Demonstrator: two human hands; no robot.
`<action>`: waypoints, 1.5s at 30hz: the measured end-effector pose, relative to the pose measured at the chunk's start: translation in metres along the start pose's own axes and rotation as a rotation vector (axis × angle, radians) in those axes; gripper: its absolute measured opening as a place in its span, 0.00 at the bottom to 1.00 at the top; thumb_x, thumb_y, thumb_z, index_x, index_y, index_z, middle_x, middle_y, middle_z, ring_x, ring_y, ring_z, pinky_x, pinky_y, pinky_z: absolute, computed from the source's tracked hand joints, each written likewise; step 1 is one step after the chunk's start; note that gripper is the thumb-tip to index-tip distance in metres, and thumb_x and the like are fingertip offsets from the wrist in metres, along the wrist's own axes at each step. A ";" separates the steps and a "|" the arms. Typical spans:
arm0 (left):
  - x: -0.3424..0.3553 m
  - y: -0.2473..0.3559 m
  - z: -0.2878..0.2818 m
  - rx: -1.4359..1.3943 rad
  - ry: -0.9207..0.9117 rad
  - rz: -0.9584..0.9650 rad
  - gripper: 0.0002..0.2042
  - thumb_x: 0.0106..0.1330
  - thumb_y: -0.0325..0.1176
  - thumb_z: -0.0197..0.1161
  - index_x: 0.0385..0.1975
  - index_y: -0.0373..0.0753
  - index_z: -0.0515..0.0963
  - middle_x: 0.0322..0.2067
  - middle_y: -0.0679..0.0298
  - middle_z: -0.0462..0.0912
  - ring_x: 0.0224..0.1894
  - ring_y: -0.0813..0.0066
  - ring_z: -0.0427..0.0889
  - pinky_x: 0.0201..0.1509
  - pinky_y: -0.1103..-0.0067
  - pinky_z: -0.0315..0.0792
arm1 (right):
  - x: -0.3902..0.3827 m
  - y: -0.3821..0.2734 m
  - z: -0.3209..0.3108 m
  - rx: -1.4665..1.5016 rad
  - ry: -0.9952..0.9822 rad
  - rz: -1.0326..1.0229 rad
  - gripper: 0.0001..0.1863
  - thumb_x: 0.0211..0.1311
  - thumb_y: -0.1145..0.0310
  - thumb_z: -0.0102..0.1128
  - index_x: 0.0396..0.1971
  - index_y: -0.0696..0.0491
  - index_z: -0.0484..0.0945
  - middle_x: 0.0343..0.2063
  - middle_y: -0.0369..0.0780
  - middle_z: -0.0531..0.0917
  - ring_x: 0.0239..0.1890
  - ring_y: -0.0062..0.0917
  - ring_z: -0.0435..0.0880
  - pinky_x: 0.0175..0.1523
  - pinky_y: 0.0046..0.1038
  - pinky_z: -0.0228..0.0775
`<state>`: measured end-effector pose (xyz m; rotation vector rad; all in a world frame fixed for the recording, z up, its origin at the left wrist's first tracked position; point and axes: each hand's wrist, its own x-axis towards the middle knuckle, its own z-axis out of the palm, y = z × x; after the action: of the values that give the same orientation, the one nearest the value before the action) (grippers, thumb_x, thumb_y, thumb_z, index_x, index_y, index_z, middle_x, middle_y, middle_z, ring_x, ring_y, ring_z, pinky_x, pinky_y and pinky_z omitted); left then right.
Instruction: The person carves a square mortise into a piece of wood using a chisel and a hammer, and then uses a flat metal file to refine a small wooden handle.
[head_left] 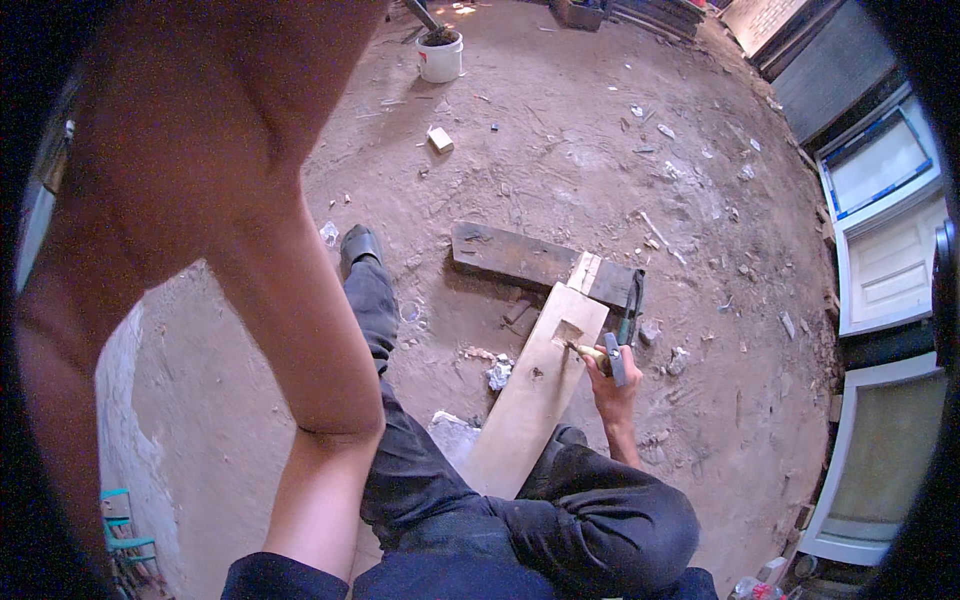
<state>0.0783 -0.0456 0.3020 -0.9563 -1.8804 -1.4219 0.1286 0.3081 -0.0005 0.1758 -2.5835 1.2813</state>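
Observation:
My left arm is bent up close to the view, and my left hand (210, 90) is a large blurred shape at the upper left. Its fingers cannot be made out. My right hand (612, 398) is closed around a yellowish-handled chisel (592, 353), whose dark end points left over a pale wooden board (535, 390). A grey metal hammer head (615, 360) shows at the same hand; its handle is hidden. Near the chisel's end, a rectangular recess (568, 331) is cut into the board. The board's narrowed far end (584, 272) rests on a dark timber (520, 256).
A dark tool with a green part (628, 325) leans at the timber's right end. Crumpled plastic (455, 438) lies left of the board. A white bucket (441, 60) and a small wood block (440, 140) stand farther off on the dirt floor. White-framed panels (880, 470) line the right side.

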 end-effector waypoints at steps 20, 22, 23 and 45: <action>0.010 0.022 -0.005 0.097 -0.044 -0.090 0.27 0.61 0.45 0.62 0.57 0.38 0.69 0.56 0.56 0.73 0.62 0.60 0.71 0.67 0.62 0.62 | -0.037 0.015 -0.023 0.047 0.107 -0.023 0.16 0.49 0.70 0.76 0.32 0.58 0.76 0.29 0.44 0.86 0.31 0.26 0.85 0.35 0.29 0.75; 0.017 0.021 -0.005 0.090 -0.060 -0.102 0.26 0.61 0.43 0.62 0.57 0.38 0.70 0.55 0.56 0.75 0.61 0.60 0.72 0.67 0.63 0.64 | -0.043 0.016 -0.023 0.082 0.109 -0.009 0.16 0.49 0.70 0.76 0.31 0.58 0.76 0.29 0.44 0.86 0.31 0.25 0.85 0.35 0.29 0.74; 0.020 0.019 -0.004 0.072 -0.069 -0.110 0.25 0.61 0.43 0.63 0.56 0.38 0.71 0.54 0.56 0.75 0.60 0.60 0.73 0.67 0.63 0.65 | -0.045 0.018 -0.025 0.107 0.110 0.007 0.16 0.49 0.70 0.76 0.31 0.58 0.76 0.30 0.44 0.86 0.31 0.25 0.85 0.35 0.28 0.74; -0.340 -0.082 0.328 0.745 -1.125 -1.157 0.62 0.49 0.62 0.70 0.73 0.40 0.34 0.72 0.42 0.24 0.72 0.34 0.21 0.66 0.34 0.31 | 0.026 0.011 -0.009 0.086 -0.317 -0.260 0.17 0.53 0.60 0.69 0.32 0.55 0.71 0.27 0.47 0.77 0.32 0.46 0.80 0.34 0.42 0.71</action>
<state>0.1936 0.1911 -0.0988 -0.1439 -3.7651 -0.3151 0.1027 0.3221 0.0041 0.7614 -2.6415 1.3569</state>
